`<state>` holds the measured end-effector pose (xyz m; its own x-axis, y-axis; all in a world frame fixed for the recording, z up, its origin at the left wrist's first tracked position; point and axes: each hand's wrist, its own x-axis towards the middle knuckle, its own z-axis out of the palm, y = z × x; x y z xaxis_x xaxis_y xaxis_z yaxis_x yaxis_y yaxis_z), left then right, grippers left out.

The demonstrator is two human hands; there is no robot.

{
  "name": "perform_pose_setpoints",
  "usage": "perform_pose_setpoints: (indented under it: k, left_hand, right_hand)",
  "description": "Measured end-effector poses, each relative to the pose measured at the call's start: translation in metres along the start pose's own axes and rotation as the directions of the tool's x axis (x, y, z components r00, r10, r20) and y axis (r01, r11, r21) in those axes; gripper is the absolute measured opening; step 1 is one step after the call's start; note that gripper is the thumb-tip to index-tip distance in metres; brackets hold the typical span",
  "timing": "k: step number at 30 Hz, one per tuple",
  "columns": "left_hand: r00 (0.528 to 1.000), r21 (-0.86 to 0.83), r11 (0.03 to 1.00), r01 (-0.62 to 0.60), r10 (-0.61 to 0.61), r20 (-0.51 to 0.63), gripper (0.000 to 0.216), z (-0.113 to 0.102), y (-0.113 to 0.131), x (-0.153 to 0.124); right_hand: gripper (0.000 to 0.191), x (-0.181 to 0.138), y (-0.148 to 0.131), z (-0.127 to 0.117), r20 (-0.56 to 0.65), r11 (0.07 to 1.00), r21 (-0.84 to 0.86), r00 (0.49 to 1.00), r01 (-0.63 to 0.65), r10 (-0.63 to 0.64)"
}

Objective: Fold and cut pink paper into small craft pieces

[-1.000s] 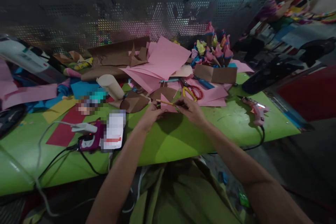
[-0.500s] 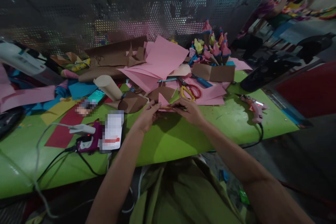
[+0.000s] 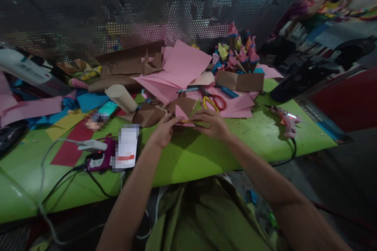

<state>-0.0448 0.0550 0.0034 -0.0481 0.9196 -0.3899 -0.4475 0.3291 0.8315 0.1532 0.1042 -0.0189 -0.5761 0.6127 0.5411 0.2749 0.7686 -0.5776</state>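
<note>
Because the small pink paper piece [image 3: 179, 113] seems too light and limp to stay put by itself, it is held from both sides, just above the near middle of the green table [image 3: 203, 160], with a thin yellowish stick [image 3: 191, 121] lying across it. The left hand [image 3: 163, 131] probably steadies paper and stick together, leaving the right hand [image 3: 212, 125] freer at the stick's other end. Scissors [image 3: 220, 102] with red and yellow handles lie just beyond the right hand, within easy reach, on other pink paper. The glue gun [image 3: 287, 119] rests well apart to the right, its nozzle pointing away from the person, perhaps to keep the tip off the loose sheets.

As for the fingers, those of the left hand are nearly closed, thumb against forefinger, pinching the left edge of the pink paper piece near the stick. The right hand's fingers are partly bent and a little spread, reaching over the stick's right end; they appear to touch it, but whether they grip it firmly cannot be told from this view
</note>
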Motion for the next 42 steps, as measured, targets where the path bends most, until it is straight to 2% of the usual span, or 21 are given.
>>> perform_pose_setpoints:
  k: [12, 22, 27, 34, 39, 42]
  left_hand:
    - [0.994, 0.186, 0.977, -0.107, 0.105, 0.020, 0.033, -0.007, -0.006, 0.004]
    - [0.983, 0.226, 0.957, -0.180, 0.169, 0.069, 0.036, -0.006, -0.008, 0.007]
    - [0.973, 0.253, 0.939, -0.231, 0.221, 0.067, 0.031, -0.005, -0.011, 0.009]
    - [0.945, 0.366, 0.871, -0.327, 0.314, 0.097, 0.018, -0.004, -0.016, 0.008]
    - [0.941, 0.415, 0.846, -0.335, 0.279, 0.191, 0.020, 0.002, -0.013, 0.003]
    - [0.936, 0.448, 0.823, -0.349, 0.291, 0.196, 0.024, 0.005, -0.013, 0.001]
  right_hand:
    - [0.015, 0.001, 0.001, -0.002, -0.101, 0.998, -0.042, 0.994, 0.044, -0.048]
    - [0.013, -0.001, -0.002, 0.000, -0.095, 0.996, -0.041, 0.992, -0.082, 0.078]
    - [0.014, 0.000, -0.009, 0.001, -0.087, 0.984, 0.060, 0.981, -0.167, 0.172]
    - [0.014, -0.003, -0.005, 0.005, -0.057, 0.887, 0.269, 0.913, -0.375, 0.403]
    - [0.012, -0.001, -0.007, 0.006, -0.055, 0.823, 0.362, 0.871, -0.437, 0.487]
    - [0.012, 0.000, -0.009, 0.005, -0.049, 0.809, 0.379, 0.863, -0.450, 0.503]
